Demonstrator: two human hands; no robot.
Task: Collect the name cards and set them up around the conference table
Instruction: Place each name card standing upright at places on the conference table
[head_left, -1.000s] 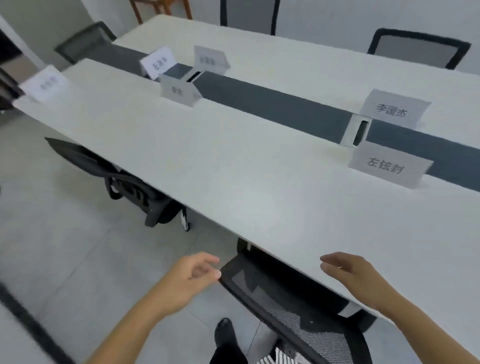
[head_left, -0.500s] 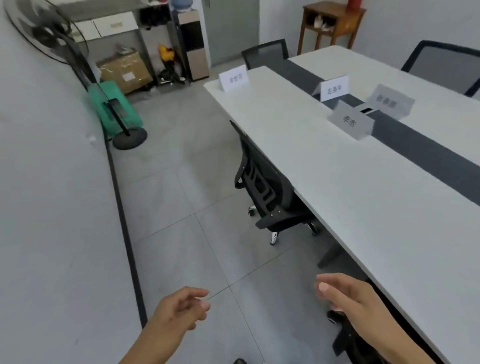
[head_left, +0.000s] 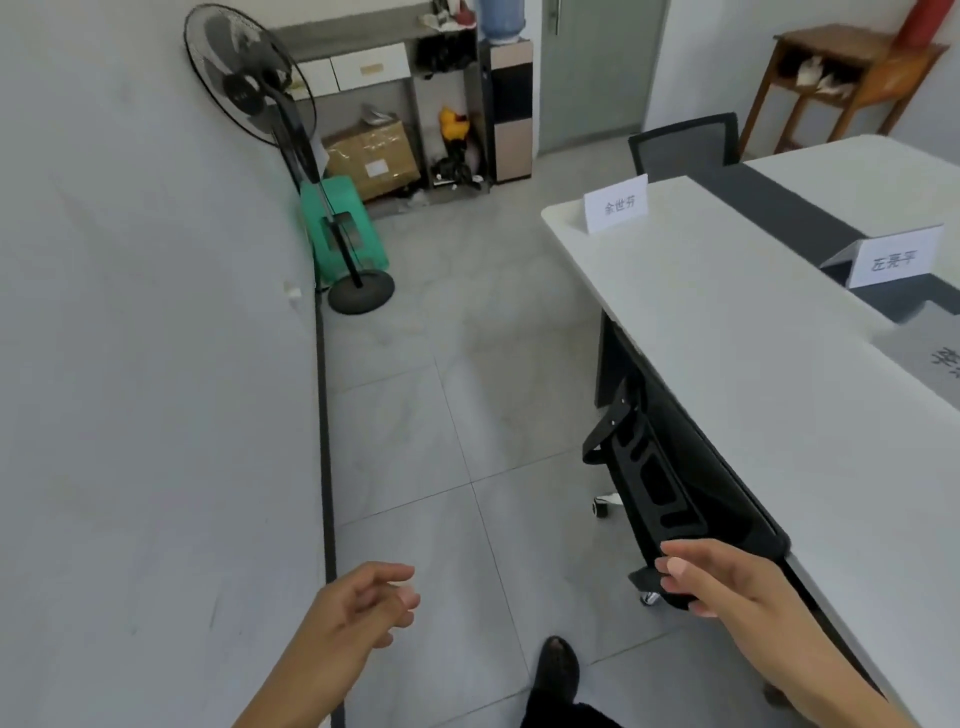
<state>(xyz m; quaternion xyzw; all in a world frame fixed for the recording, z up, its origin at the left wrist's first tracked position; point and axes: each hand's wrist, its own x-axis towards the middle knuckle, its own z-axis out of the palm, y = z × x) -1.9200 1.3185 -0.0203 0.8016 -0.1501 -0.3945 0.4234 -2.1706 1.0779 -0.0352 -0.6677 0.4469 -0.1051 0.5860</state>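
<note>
White name card (head_left: 616, 204) at far surface (head_left: 727, 322) corner uncollected; left hand (head_left: 358, 608) and right hand (head_left: 727, 574) empty, fingers loosely curled; collection in hand, approach and pickup judged next.

Three name cards: one (head_left: 616, 203) at the table's corner, one (head_left: 894, 257) midway, one (head_left: 935, 358) cut off. Two office chairs (head_left: 675, 478), (head_left: 681, 145). One standing fan (head_left: 249, 83).

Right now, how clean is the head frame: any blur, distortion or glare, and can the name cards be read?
Head view: soft, even light with no glare; wide-angle bending curves the wall and the conference table edge. The corner name card and the strip name card show print but are soft; a third card is cropped at the right edge. Left hand and right hand are slightly smeared and empty.
</note>
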